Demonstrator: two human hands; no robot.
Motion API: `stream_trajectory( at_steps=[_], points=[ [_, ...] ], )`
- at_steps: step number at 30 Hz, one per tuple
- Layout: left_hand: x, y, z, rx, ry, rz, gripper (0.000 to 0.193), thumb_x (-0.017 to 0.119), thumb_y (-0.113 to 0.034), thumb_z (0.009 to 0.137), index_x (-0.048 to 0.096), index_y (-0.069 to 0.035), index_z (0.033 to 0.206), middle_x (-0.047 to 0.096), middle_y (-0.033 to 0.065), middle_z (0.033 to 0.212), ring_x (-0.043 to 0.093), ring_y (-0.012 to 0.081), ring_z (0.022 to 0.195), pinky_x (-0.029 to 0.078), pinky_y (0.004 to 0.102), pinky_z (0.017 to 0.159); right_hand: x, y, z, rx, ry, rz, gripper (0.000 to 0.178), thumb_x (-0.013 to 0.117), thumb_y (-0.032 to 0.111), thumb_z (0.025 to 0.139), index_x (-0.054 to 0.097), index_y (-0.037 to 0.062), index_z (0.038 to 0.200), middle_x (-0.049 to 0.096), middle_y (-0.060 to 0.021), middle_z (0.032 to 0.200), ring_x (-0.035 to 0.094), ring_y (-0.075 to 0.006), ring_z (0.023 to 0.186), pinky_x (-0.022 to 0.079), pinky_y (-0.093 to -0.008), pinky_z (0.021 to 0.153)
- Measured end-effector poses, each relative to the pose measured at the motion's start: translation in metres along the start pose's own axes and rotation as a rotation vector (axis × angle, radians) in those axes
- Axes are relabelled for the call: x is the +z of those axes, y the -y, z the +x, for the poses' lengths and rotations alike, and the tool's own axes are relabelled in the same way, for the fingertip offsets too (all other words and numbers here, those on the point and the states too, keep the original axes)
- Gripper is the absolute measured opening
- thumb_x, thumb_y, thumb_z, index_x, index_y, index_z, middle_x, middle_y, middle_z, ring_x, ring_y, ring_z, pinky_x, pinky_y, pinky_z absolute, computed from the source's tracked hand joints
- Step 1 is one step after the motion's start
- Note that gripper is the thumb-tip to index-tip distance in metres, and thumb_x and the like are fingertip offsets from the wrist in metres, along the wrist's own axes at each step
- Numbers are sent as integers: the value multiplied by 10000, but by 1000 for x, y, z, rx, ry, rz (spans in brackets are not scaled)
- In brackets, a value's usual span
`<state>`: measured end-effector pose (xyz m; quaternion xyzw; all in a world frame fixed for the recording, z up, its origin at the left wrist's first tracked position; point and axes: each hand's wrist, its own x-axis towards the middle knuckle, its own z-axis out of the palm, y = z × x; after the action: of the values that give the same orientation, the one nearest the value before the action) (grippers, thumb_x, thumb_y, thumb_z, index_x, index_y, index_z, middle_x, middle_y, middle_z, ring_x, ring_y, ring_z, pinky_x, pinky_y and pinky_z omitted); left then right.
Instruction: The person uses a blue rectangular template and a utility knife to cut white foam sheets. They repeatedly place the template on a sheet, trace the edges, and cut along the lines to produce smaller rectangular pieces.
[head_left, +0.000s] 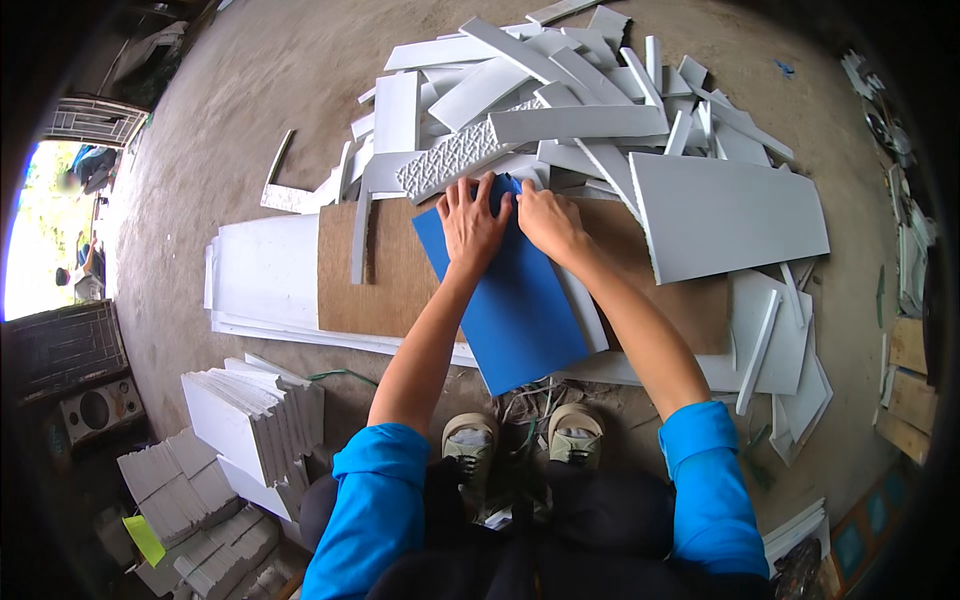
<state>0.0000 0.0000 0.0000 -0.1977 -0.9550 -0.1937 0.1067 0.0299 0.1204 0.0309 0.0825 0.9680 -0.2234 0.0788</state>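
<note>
A white panel with a blue face [525, 315] lies slanted in front of me on a brown board [375, 265]. The blue looks like a thin film, and it is crumpled at the panel's far end. My left hand [472, 222] rests on the far part of the blue face, fingers spread and pressing down. Close beside it, my right hand [550, 222] has its fingers curled and pinched at the crumpled blue edge. My right fingertips are partly hidden. Along the panel's right side a strip of white shows from under the blue.
A heap of white offcut strips [560, 85] lies just beyond the brown board. To the right is a large white panel [730, 218]. White sheets [265, 262] extend under the board. Stacked white panels [235, 425] stand at the lower left, near a speaker [95, 410].
</note>
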Motion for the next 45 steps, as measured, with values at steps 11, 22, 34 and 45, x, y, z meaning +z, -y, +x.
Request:
stream_trajectory(
  at_steps=[11,22,34,45],
  points=[
    [3,8,8,34,-63,63,415,539,-369,770,526,-108,1092,477,95,961,439,242,962,310,389,854,-1,1,-14,56,151,67,259,356,176,842,500,-4,962,583,-236,850,580,-386,782,474,-456,690],
    [3,2,6,44,-96,83,401,540,-364,773,508,-116,1086,472,93,978,436,242,971,309,388,861,-16,-42,-214,142,347,-26,237,391,207,869,448,2,972,578,-257,713,575,-419,727,455,-499,644],
    [0,2,5,34,-59,19,402,543,-346,769,521,-108,1091,469,96,957,433,240,965,301,385,861,-4,2,-2,-37,-72,-37,201,401,170,845,487,-11,862,610,-203,754,616,-339,717,500,-410,631],
    [4,-2,7,44,-56,40,399,542,-357,772,520,-118,1090,472,84,958,435,239,959,312,383,850,-1,-1,-2,39,10,16,224,427,154,798,569,-6,863,612,-204,825,608,-338,777,489,-418,682]
  ],
)
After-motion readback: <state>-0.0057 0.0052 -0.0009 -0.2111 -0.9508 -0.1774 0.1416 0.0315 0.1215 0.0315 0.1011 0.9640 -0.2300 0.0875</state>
